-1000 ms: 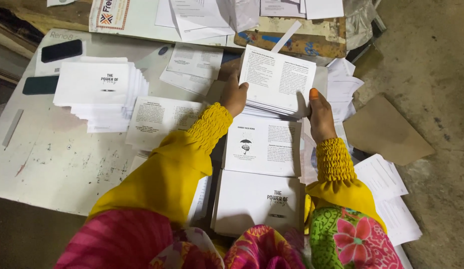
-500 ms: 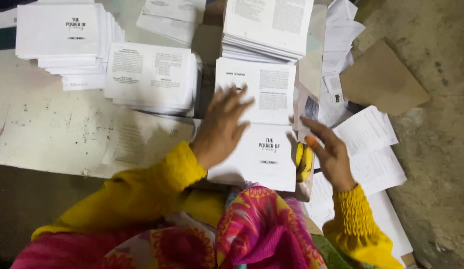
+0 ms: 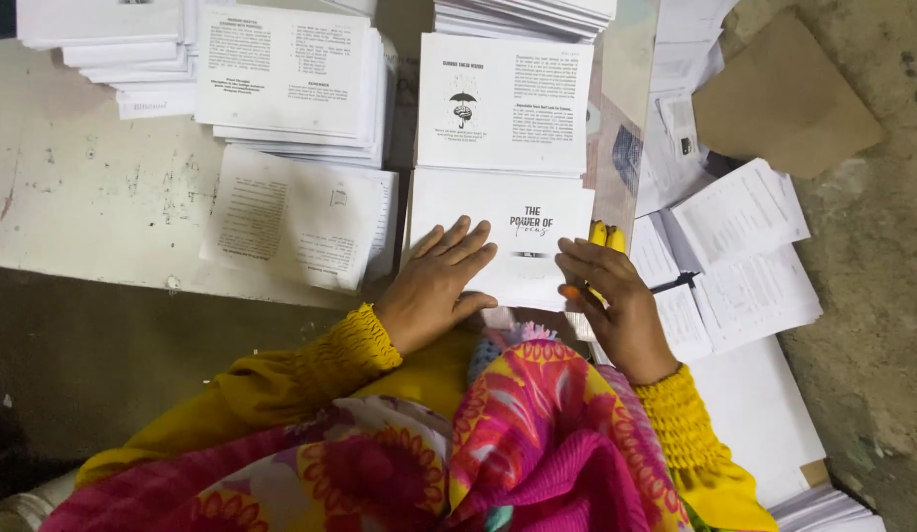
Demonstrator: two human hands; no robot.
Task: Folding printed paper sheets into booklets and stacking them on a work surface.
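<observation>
Resting flat on the nearest stack of printed sheets, the left hand (image 3: 434,286) has its fingers spread and lying loose across the lower left part of the title sheet (image 3: 503,236), palm down, gripping nothing that I can see. The right hand (image 3: 616,300) sits at the right edge of that same sheet, fingers curled inward over the margin; whether it pinches the paper's edge I cannot tell, since the fingertips hide the contact. Something yellow (image 3: 606,236) pokes up just behind those fingers, too covered to make out. The title sheet lies at the near edge of the pale work table (image 3: 84,187), directly in front of the person, with its long side running left to right between the two hands, so both are on it, the left from the lower left, the right from the side. Just beyond it, touching or overlapping its far edge, lies a sheet with a small umbrella drawing (image 3: 503,103), and beyond that a taller pile (image 3: 523,15). To the left sit other text-covered piles (image 3: 291,74) and a loose fanned lot (image 3: 296,217). Off the table's right side, scattered pages (image 3: 739,246) and a brown card sheet (image 3: 784,94) lie on the rough floor.
</observation>
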